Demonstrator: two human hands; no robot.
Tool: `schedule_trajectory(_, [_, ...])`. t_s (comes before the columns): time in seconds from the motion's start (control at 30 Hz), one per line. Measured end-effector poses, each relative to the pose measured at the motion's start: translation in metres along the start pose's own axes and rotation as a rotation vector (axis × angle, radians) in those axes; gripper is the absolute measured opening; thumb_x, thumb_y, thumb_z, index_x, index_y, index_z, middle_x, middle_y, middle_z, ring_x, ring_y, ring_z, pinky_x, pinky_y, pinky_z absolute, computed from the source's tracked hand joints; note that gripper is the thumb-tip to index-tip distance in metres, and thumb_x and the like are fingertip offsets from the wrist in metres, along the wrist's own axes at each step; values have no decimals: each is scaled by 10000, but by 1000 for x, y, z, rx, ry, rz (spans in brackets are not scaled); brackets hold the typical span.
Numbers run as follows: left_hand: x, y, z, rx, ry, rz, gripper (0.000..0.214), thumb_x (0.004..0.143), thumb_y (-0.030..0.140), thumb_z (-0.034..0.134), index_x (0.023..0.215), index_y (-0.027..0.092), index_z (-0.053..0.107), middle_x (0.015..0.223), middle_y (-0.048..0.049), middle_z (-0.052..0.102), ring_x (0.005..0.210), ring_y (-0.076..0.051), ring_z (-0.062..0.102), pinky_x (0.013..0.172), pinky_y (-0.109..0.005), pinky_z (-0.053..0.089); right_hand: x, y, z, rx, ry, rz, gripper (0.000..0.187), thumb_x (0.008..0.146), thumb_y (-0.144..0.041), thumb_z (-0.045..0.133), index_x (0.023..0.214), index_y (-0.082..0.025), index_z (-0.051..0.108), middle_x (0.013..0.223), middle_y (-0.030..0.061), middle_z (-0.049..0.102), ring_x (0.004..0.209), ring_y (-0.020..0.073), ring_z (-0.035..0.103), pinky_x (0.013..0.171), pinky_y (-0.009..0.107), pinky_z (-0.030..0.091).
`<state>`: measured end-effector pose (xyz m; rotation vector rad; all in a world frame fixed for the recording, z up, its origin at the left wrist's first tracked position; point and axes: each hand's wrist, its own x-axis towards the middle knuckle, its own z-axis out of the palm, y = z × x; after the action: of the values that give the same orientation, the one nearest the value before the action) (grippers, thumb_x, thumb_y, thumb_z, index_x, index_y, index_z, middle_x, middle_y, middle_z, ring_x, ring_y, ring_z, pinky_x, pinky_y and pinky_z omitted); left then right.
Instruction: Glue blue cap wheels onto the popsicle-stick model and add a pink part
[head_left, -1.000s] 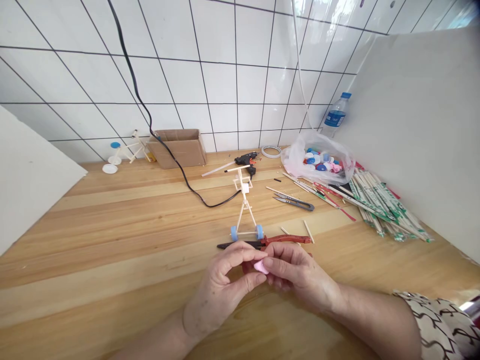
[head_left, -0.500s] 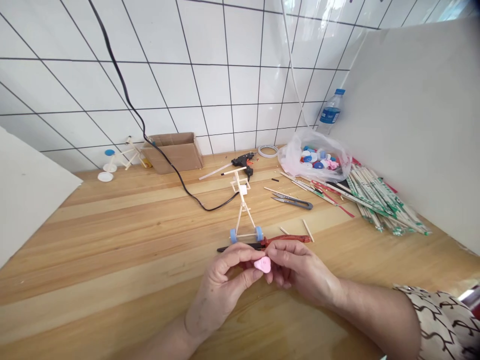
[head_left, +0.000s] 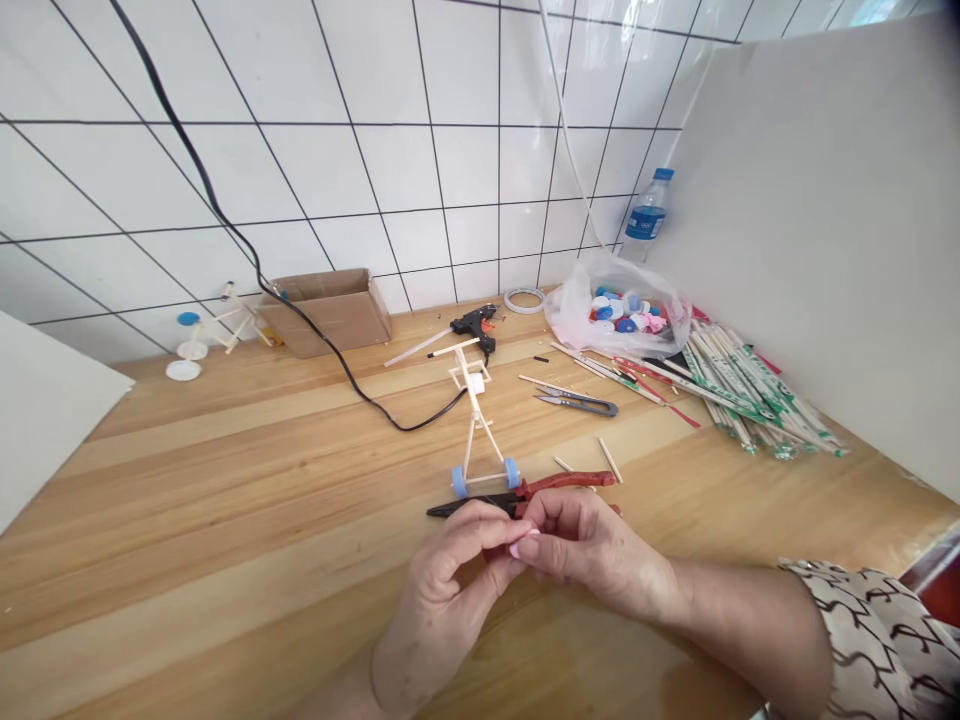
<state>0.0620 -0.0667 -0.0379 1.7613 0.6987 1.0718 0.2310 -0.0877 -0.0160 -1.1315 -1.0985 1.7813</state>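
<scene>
Stick model (head_left: 474,410) between glue gun (head_left: 474,322), pliers (head_left: 566,484).

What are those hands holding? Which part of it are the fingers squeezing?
A small pink piece. The fingertips of the left hand and right hand pinch it, but they hide most of it, so the exact part cannot be told.

tabletop (head_left: 225,480): glossy varnished wood | tiles (head_left: 360,170): glossy ceramic | pink piece (head_left: 523,548): smooth plastic | box (head_left: 330,320): matt cardboard | bag (head_left: 570,325): thin clear plastic | snips (head_left: 577,405): metal blades | sleeve (head_left: 870,630): printed cloth
</scene>
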Motion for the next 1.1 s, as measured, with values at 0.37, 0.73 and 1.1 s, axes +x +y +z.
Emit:
schedule_trajectory(0.37, [0, 4, 0, 8, 17, -36, 160, 791, 125, 613, 905, 211, 687, 845, -32, 653, 764, -148, 638, 698, -245, 539, 0, 0, 0, 2, -22, 40, 354, 733, -472, 657, 733, -135, 547, 574, -32, 530, 464, 45, 401, 439, 187, 267])
schedule_trajectory(0.73, [-4, 2, 2, 92, 27, 21, 234, 778, 118, 625, 984, 221, 666, 853, -30, 660, 770, -141, 621, 716, -245, 525, 0, 0, 1, -61, 13, 45, 361, 709, -464, 675, 682, -133, 534, 526, -53, 485, 436, 32, 361, 419, 183, 238])
schedule_trajectory(1.1, [7, 16, -1, -286, -23, -371, 174, 828, 292, 571, 803, 164, 686, 683, -27, 654, 612, -137, 573, 601, -266, 495, 2, 3, 0, -2, 18, 25, 455, 829, -563, 467, 733, -132, 576, 536, -10, 537, 425, 58, 419, 395, 183, 264])
